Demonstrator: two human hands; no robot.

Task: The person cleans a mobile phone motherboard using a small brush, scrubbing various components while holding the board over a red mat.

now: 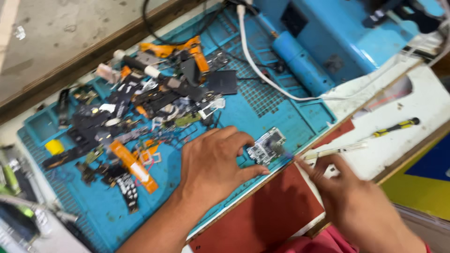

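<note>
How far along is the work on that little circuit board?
Looks done: stripped parts lie piled on the blue mat. In hand: the left hand steadies the circuit board while the blurred right hand brings a thin tool beside it. Left: the board remains bare.

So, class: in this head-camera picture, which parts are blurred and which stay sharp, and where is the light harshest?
Head view: the right hand is smeared by motion blur; the left hand and small circuit board look sharper; the white benchtop is brightest, near glare; the whole frame is tilted.
</note>
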